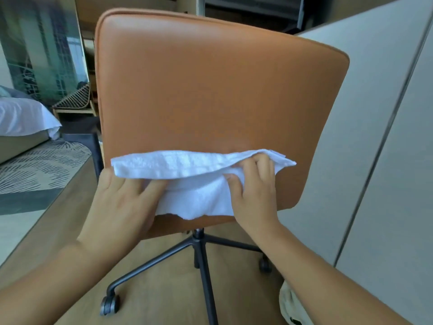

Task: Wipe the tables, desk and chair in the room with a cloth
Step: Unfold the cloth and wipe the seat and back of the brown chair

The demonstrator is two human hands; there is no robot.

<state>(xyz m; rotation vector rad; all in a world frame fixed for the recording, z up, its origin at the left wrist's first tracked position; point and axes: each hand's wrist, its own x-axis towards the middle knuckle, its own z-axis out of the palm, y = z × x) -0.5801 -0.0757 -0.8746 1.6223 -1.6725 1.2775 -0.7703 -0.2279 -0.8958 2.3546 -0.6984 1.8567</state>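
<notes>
- Where things are: the cloth [187, 165] is spread over the low end of the chair [210, 90] back, around 6 o'clock on the orange panel. It's folded over itself, so a flap hangs forward along its top.
- Your right hand [253, 195] has its fingers curled into the cloth at the 3 o'clock end, a proper pinch.
- Your left hand [124, 202] lies flat at the 8 o'clock corner, fingers straight and tucked under the flap, so it's pressing, not gripping. The fingertips are hidden, so I can't tell how much fabric they've caught.
- Biggest risk imo: the chair sits on casters [109, 303] on a smooth wood floor [164, 289]. Lean into the wipe and it can roll or swivel away toward 12 o'clock, and neither hand is holding the frame.
- If it swivels, the 3 o'clock edge of the back could bump the grey wall panel [375, 113], which is near on that side.
- The doubled-up cloth probably means only a narrow strip touches the leather. You could sweep and miss patches, especially up at 12 o'clock and along the piped rim.
- With the left hand only pressing, that corner can bunch up or slip out when you drag sideways, and then you're wiping with a bare palm.
- The seat side is out of view from here, so it's easy to forget.
</notes>
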